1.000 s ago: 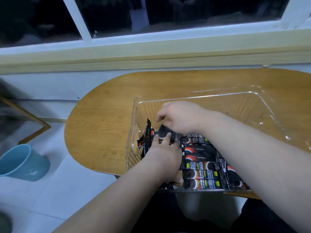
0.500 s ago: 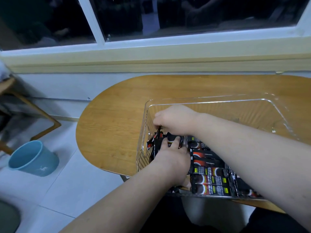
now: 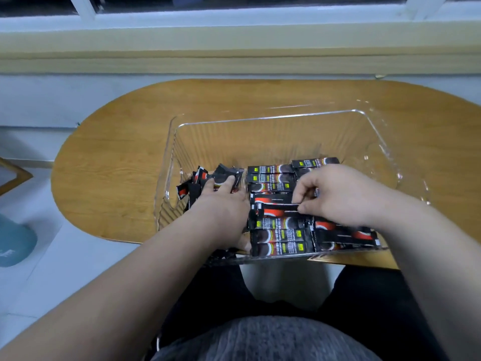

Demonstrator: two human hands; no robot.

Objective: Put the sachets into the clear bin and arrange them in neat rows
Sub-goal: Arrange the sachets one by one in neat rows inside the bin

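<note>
A clear plastic bin (image 3: 270, 118) stands on the oval wooden table (image 3: 125, 157). Inside it, several black and red sachets (image 3: 276, 238) lie flat in a row down the near middle. A loose bunch of sachets (image 3: 197, 183) stands jumbled against the bin's left wall. My left hand (image 3: 223, 212) lies on this bunch, fingers straight and pressing on it. My right hand (image 3: 335, 196) is at the right of the row and pinches the end of one red-marked sachet (image 3: 278, 209) between thumb and fingers. More sachets (image 3: 346, 235) lie under my right wrist.
The far half of the bin holds nothing. Behind the table runs a window sill (image 3: 234, 48). A blue bucket (image 3: 13, 243) stands on the tiled floor at the left. The bin's near edge overhangs the table above my lap.
My right hand has moved from the jumbled bunch at the left wall rightward across the row and now pinches one sachet. My left hand stays on the bunch. The view tilted down.
</note>
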